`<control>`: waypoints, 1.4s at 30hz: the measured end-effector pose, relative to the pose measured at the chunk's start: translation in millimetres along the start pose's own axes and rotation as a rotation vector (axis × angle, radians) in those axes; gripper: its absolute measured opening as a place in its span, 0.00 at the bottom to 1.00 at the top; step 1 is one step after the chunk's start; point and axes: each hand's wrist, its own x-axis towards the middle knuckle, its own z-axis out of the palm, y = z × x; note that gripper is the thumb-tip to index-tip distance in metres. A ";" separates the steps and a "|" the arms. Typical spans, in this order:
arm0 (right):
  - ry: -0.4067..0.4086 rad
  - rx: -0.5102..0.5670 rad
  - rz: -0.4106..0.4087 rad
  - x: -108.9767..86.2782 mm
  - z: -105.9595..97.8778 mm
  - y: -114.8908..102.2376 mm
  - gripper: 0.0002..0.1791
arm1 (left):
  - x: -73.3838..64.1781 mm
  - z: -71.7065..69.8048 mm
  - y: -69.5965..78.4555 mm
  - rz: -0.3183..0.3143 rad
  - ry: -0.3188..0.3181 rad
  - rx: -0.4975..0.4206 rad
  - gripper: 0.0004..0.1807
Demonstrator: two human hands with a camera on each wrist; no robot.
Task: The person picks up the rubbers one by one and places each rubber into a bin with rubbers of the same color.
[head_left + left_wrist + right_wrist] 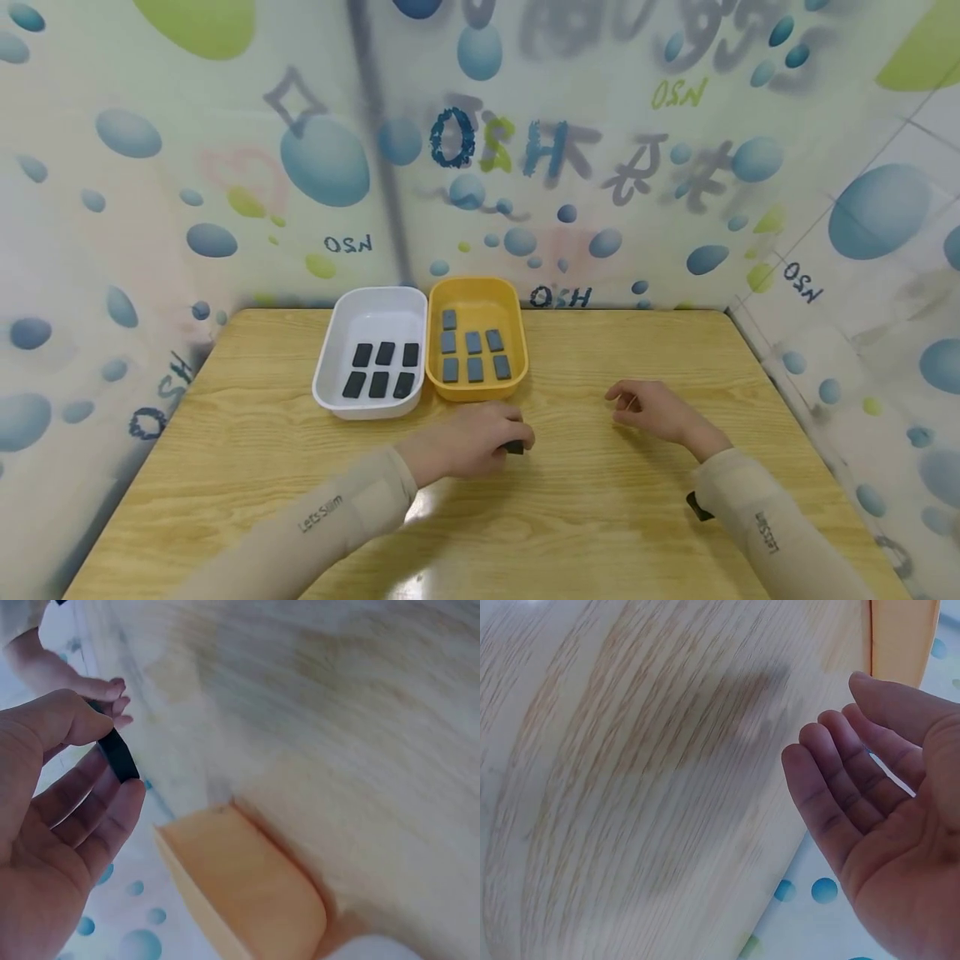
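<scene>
My left hand (480,437) pinches a small black rectangular block (120,756) between thumb and fingertips, just in front of the yellow tray (476,392). Only a corner of this block shows in the head view. My right hand (651,408) hovers over the table to the right, its fingers loosely bent around nothing; in the right wrist view its palm is bare. Several black blocks (378,384) lie in rows in the white tray (324,379). The yellow tray has several grey-blue blocks (475,369) lying flat inside.
Another black block (699,506) lies by my right sleeve, partly covered by it. Both trays stand side by side at the back of the wooden table (600,517). A patterned wall covering (600,192) rises behind the table's far edge and along its sides.
</scene>
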 end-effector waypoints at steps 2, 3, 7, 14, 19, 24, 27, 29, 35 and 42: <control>-0.003 0.001 -0.007 1.0 0.8 -2.5 0.15 | -5.3 -4.6 -2.4 -0.015 0.014 0.012 0.17; -0.003 0.006 -0.005 1.6 1.3 -3.8 0.15 | -8.0 -6.8 -3.9 -0.024 0.020 0.008 0.17; -0.011 0.015 -0.022 4.0 3.9 -6.7 0.15 | -18.1 -16.4 -11.3 -0.065 0.015 -0.023 0.17; -0.017 0.019 -0.049 7.1 9.3 -9.7 0.15 | -34.7 -32.3 -26.2 -0.151 0.025 -0.024 0.18; -0.020 0.017 -0.041 8.4 11.3 -13.0 0.16 | -44.8 -44.6 -37.7 -0.168 0.062 -0.021 0.17; -0.029 0.027 -0.047 10.1 12.8 -17.8 0.15 | -51.9 -55.0 -53.9 -0.215 0.072 -0.027 0.17; -0.035 0.040 -0.066 11.1 14.0 -21.9 0.16 | -57.7 -59.3 -63.6 -0.263 0.068 -0.023 0.16; -0.034 0.038 -0.071 11.6 15.6 -23.2 0.16 | -61.7 -61.8 -69.5 -0.296 0.074 -0.022 0.16; -0.027 0.024 -0.089 12.0 19.6 -25.8 0.15 | -72.7 -65.3 -91.9 -0.360 0.095 -0.033 0.14; -0.029 0.027 -0.105 13.3 21.8 -26.9 0.15 | -81.8 -68.3 -121.3 -0.431 0.097 -0.024 0.14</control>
